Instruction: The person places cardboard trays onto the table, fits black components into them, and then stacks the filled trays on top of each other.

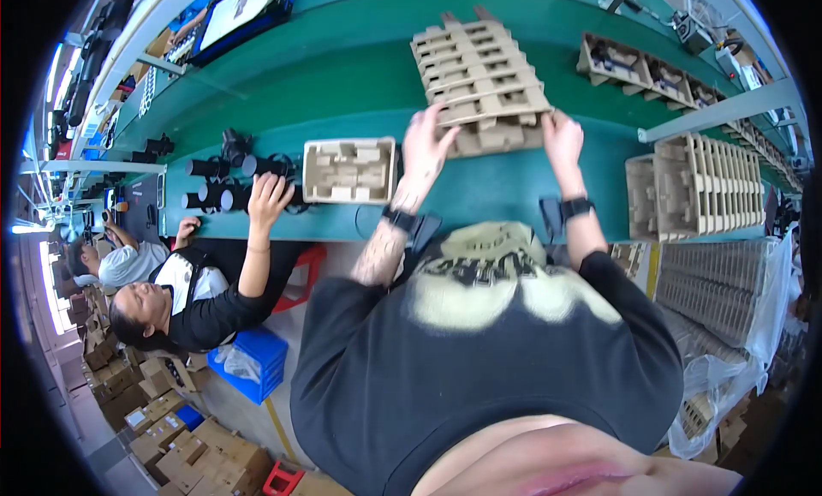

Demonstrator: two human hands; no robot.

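Tray stack: the brown moulded trays (479,72) sit nested on the far side of the green worktop (595,175), ahead of the person.
Left-hand grip: the left hand (428,140) is partly closed at the near left corner, thumb apart from the fingers.
Right-hand grip: the right hand (561,136) is nearly closed, fingertips pinching the near right corner.
Handling: best keep both corners level and pull evenly, since a one-sided tug could wedge the nested trays.
Pressure: firm but light seems wise; thin moulded rims may crease.
Left side: the single open tray (349,172) lies beside the black cylinders (261,165); elbow room there looks tight.
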